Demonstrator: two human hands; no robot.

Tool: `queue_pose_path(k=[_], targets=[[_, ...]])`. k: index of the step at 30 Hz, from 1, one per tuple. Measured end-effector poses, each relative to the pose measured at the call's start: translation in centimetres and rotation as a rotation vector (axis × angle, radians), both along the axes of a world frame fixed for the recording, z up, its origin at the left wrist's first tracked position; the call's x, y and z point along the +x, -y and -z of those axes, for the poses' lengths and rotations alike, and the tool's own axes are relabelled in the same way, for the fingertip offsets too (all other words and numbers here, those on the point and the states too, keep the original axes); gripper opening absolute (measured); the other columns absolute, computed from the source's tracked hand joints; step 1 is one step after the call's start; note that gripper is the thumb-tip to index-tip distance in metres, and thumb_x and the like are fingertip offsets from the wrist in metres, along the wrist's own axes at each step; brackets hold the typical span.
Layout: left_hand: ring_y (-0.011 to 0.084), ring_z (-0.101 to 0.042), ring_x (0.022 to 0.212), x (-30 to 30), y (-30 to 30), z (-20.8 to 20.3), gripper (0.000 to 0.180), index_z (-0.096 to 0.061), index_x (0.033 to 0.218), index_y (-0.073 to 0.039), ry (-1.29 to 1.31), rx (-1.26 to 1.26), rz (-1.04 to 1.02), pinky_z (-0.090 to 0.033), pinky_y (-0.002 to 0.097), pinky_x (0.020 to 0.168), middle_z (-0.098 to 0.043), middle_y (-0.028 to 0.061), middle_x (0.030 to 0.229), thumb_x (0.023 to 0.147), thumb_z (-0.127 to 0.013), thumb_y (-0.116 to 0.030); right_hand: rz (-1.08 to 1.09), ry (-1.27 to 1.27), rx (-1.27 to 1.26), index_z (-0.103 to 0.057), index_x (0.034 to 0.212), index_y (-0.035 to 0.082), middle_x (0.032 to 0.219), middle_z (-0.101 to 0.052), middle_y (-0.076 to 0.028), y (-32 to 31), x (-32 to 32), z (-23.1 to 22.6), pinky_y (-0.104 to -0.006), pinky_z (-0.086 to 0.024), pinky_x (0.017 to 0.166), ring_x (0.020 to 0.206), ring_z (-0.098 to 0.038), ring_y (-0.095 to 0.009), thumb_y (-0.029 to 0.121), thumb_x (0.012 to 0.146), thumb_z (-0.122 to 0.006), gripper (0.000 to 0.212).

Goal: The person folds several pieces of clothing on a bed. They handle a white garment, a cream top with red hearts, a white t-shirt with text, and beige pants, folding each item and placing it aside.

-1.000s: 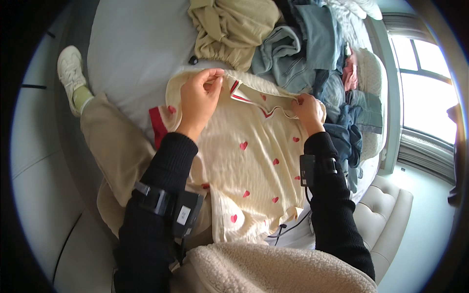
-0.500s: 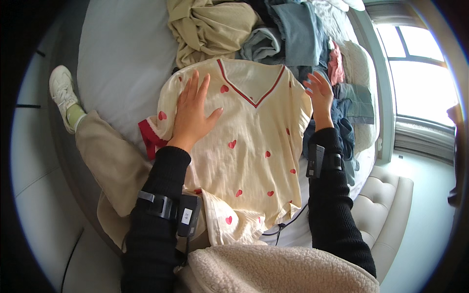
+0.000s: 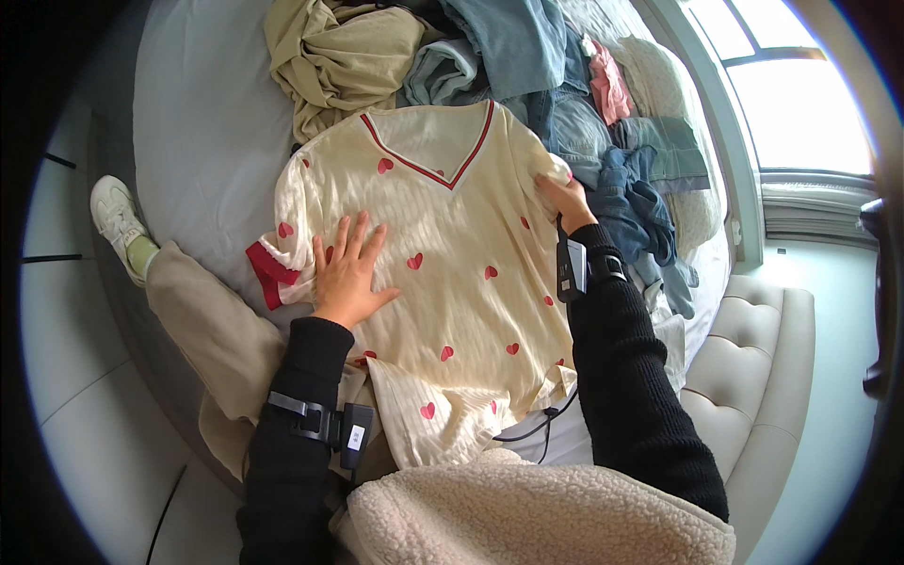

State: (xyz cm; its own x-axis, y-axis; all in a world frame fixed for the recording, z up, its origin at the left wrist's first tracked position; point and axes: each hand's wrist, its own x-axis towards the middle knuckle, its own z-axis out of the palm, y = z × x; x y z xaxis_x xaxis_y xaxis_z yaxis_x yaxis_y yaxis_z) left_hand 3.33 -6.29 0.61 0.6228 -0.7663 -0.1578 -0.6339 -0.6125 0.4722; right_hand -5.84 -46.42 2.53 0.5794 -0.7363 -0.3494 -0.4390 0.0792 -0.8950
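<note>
A cream V-neck top [image 3: 461, 245] with red hearts and a red-striped neckline lies spread on the bed in front of me. My left hand [image 3: 350, 275] rests flat on its left side, fingers spread, just inside the sleeve with the red cuff [image 3: 271, 273]. At the top's right sleeve, my right hand [image 3: 567, 200] has its fingers closed on the bunched cloth. The lower left corner of the top is folded over near my lap, and the right cuff is mostly hidden.
A heap of clothes lies beyond the top: a tan garment [image 3: 348, 56], blue denim [image 3: 513, 42], a pink piece [image 3: 610, 87] and dark blue jeans [image 3: 633, 202]. A black cable [image 3: 548, 416] runs near the hem. A tufted headboard [image 3: 744, 339] stands at the right.
My right hand has come down onto the right sleeve and closed on it. My left hand has slid lower on the top, still flat. The view has shifted a little.
</note>
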Motion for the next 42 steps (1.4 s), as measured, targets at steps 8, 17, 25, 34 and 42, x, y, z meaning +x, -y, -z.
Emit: queue_pose_path(k=[8,17,25,34,42], targets=[[0.0305,-0.006,0.149,0.3,-0.1,0.9,0.104,-0.024,0.153,-0.020,-0.061,0.091,0.026,-0.005,0.0627,0.113,-0.010,0.0061,0.162,0.068,-0.077,-0.050,0.058,0.158,-0.238,-0.065,0.106,0.001,0.095,-0.067,-0.005,5.9,0.2,-6.5,-0.0314,-0.053,0.074,0.081,-0.064,-0.017,0.002,0.081,-0.069,0.026],[0.0306,-0.006,0.149,0.3,-0.2,1.0,0.105,-0.021,0.153,-0.020,-0.072,0.115,0.029,-0.004,0.0614,0.114,-0.008,0.0082,0.162,0.069,-0.079,-0.046,0.447,-0.019,-0.335,-0.055,0.118,0.004,0.099,-0.061,-0.004,10.9,-4.4,-6.3,-0.0286,-0.053,0.061,0.077,-0.061,-0.014,0.014,0.084,-0.071,0.039],[0.0301,-0.004,0.149,0.3,0.0,1.2,0.105,-0.021,0.154,-0.021,-0.063,0.134,0.036,-0.004,0.0616,0.114,-0.007,0.0076,0.162,0.069,-0.078,-0.047,0.247,-0.403,-0.474,-0.066,0.117,0.008,0.084,-0.066,-0.012,11.0,-5.7,-2.6,-0.0352,-0.052,0.075,0.081,-0.064,-0.021,0.043,0.083,-0.068,0.049],[0.0297,-0.003,0.149,0.4,-0.2,0.9,0.105,-0.021,0.154,-0.022,-0.082,0.116,0.029,-0.005,0.0623,0.114,-0.006,0.0060,0.162,0.069,-0.078,-0.046,0.025,-0.087,-0.670,-0.068,0.098,0.003,0.083,-0.066,-0.001,6.8,-2.4,-3.7,-0.0250,-0.046,0.070,0.076,-0.058,-0.010,0.026,0.086,-0.072,0.026],[0.0285,-0.003,0.149,0.3,0.1,1.0,0.105,-0.021,0.154,-0.023,-0.075,0.155,0.022,-0.005,0.0615,0.115,-0.006,0.0054,0.162,0.069,-0.078,-0.047,0.053,-0.100,-0.819,-0.070,0.090,0.002,0.080,-0.070,-0.008,9.3,-7.8,-10.3,-0.0287,-0.049,0.065,0.070,-0.064,-0.016,0.031,0.086,-0.070,0.029]])
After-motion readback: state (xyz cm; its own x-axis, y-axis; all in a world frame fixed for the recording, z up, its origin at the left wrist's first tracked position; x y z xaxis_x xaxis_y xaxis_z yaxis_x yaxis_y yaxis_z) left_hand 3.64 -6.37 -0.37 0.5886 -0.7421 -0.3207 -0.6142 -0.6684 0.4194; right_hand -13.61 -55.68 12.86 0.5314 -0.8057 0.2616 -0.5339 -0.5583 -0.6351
